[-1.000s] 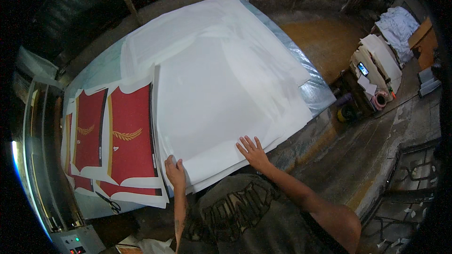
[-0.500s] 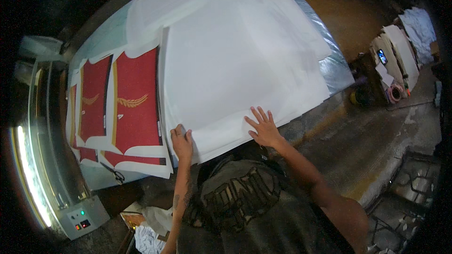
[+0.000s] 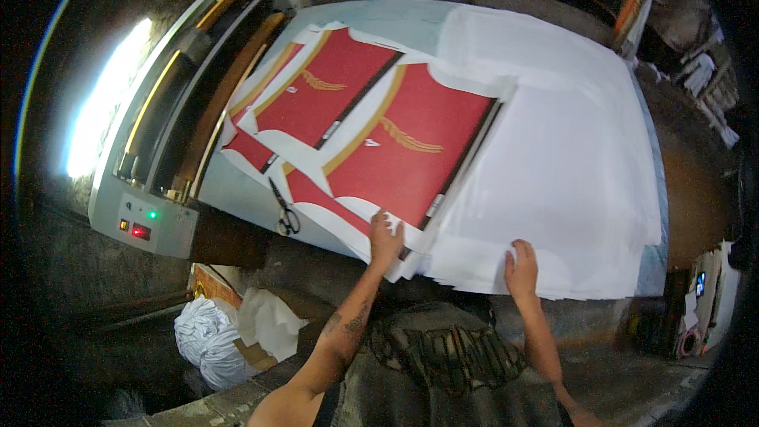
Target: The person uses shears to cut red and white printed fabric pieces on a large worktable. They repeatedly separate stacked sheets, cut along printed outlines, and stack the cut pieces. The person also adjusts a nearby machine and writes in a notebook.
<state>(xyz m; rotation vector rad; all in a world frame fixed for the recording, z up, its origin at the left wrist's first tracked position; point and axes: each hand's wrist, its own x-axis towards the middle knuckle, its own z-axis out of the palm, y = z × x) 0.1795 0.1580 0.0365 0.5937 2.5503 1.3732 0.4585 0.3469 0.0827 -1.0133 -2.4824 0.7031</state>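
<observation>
Left hand [image 3: 385, 239] lies flat, fingers spread, pressing the near edge of a red printed sheet [image 3: 411, 150] with gold trim; it grips nothing. Right hand [image 3: 522, 267] also rests open, palm down, on the near edge of the white paper stack [image 3: 569, 182], just right of the red sheet. A second red printed sheet [image 3: 324, 99] lies beyond the left hand, partly overlapped. Scissors [image 3: 283, 209] lie left of the left hand, on the table [image 3: 237, 190], untouched. A long machine with lit buttons [image 3: 150, 221] stands further left. Judging by the layout, two prints are laid out and the white stack is not yet squared.
</observation>
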